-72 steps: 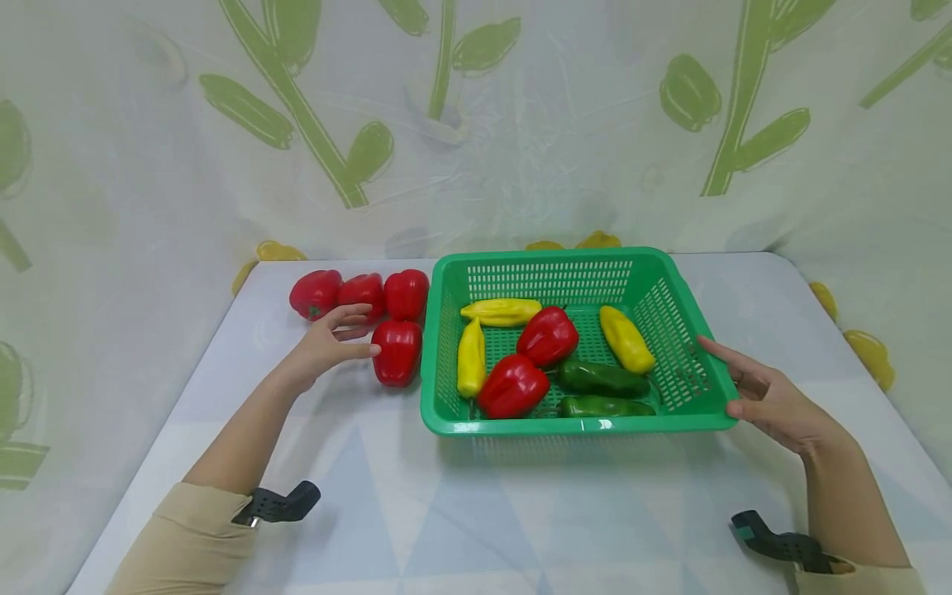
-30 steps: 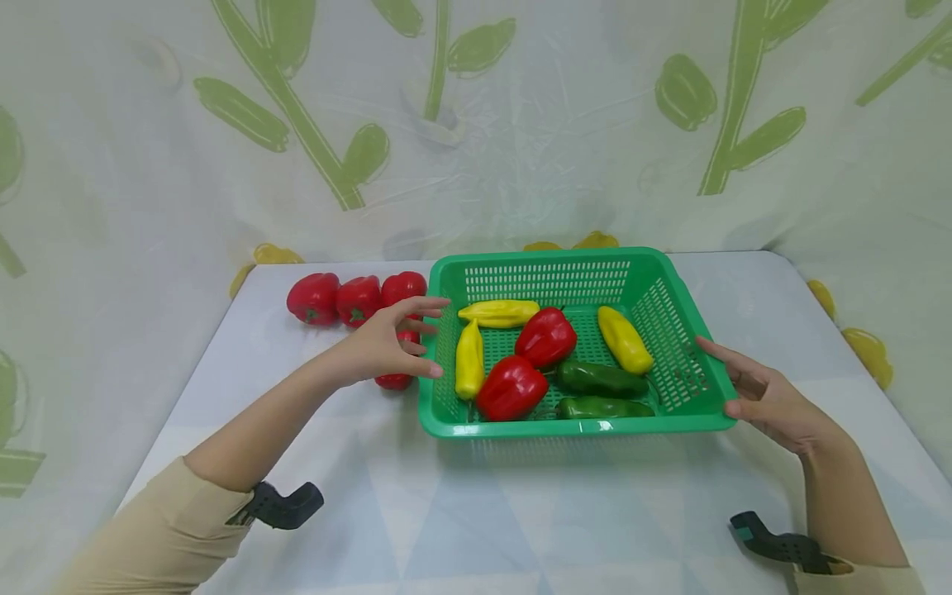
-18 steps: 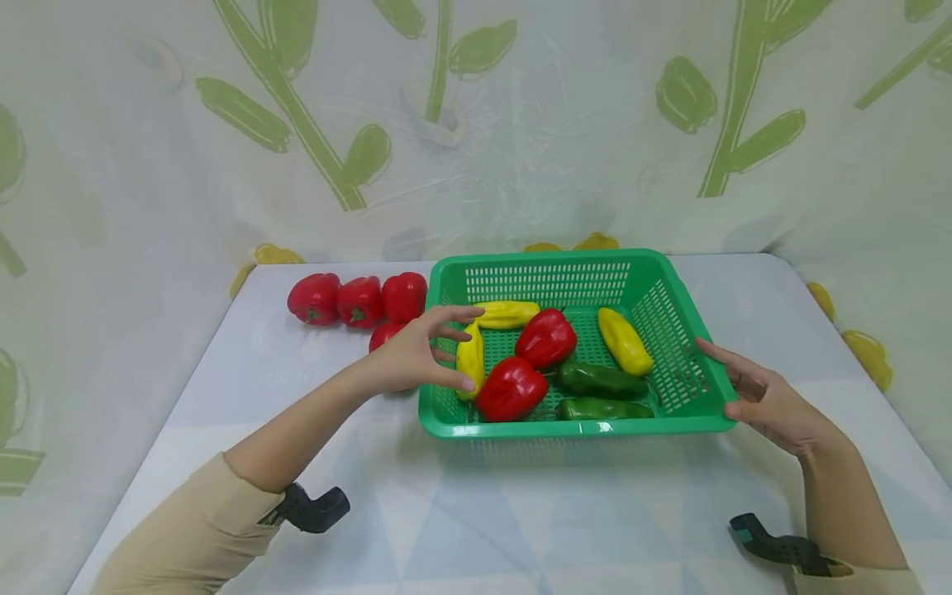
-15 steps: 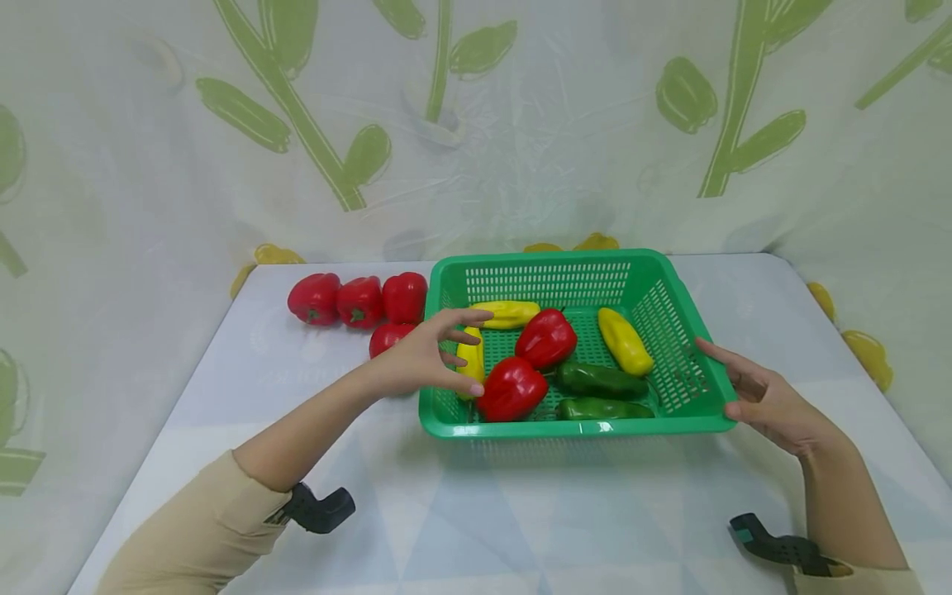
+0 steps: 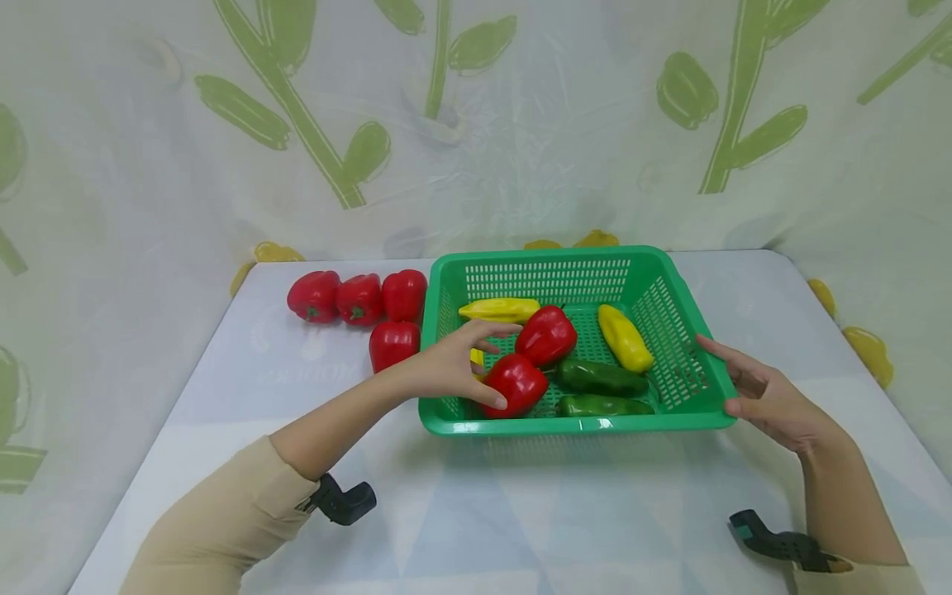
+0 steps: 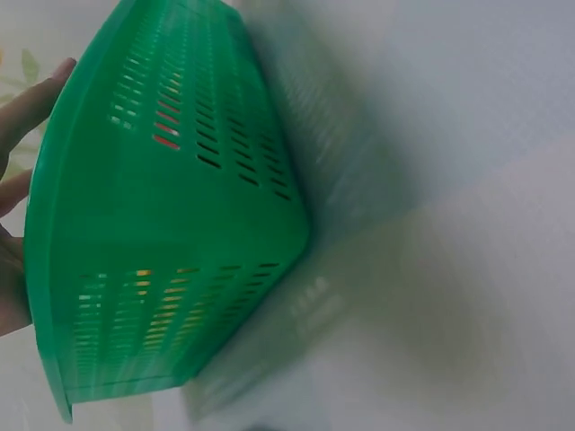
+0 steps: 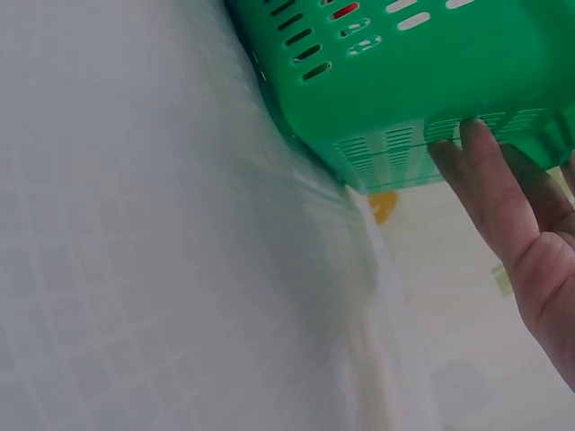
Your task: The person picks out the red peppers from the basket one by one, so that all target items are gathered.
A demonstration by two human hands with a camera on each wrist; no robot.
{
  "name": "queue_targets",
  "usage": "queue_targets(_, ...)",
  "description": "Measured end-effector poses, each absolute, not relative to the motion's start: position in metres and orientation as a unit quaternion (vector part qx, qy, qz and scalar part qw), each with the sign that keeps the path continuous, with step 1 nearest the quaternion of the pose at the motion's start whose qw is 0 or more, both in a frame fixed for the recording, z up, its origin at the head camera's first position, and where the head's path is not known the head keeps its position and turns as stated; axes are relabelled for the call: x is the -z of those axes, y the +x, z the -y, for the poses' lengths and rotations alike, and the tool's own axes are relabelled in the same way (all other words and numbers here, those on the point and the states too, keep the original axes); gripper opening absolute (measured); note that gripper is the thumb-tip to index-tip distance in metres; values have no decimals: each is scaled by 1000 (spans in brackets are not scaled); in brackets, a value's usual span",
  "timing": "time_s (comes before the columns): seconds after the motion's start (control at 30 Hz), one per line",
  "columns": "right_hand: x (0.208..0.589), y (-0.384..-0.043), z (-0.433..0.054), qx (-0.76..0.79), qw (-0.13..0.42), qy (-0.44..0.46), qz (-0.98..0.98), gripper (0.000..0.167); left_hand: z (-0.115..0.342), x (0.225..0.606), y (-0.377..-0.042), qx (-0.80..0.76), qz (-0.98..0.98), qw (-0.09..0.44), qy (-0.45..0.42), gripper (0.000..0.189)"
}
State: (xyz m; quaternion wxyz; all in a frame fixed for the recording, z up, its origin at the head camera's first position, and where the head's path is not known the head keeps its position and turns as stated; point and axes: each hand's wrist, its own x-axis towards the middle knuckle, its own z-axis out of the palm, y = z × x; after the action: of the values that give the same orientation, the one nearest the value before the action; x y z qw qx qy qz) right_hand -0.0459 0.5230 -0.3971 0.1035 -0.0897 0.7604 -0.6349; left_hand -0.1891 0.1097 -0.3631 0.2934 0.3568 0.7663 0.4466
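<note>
My left hand (image 5: 452,364) reaches over the left side of the green basket (image 5: 595,425), fingers spread. Its thumb overlaps the edge of a red bell pepper (image 5: 522,387), and the fingers arch above a yellow pepper (image 5: 477,357), mostly hidden. Another red bell pepper (image 5: 546,335) lies just beyond. My right hand (image 5: 781,405) holds the basket's right rim, thumb near the front corner; the right wrist view shows its fingers (image 7: 490,175) against the perforated side. In the left wrist view the basket wall (image 6: 180,206) hides the contents from that side.
Also in the basket are two yellow peppers (image 5: 625,339) and two long green peppers (image 5: 602,378). Left of it on the white table (image 5: 521,529), several red bell peppers (image 5: 394,345) sit close together. A leaf-patterned curtain (image 5: 565,124) hangs behind.
My left hand has moved right, from beside the loose red bell peppers, across the basket's left rim to the red bell pepper inside. My right hand has stayed at the basket's rim.
</note>
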Motion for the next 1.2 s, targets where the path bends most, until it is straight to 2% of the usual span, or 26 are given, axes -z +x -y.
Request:
queue_targets(0.53,399,-47,-524,641,105,-93,-754,67,-129,376,-190,-342,-814,278,377,85)
queue_targets(0.83,401,-48,-526,642,103,-104,-752,66,-137,379,-190,-307,-822,312,364,80)
queue_targets(1.2,404,-49,-527,649,106,-112,-745,65,-141,386,-193,-288,-824,329,361,84)
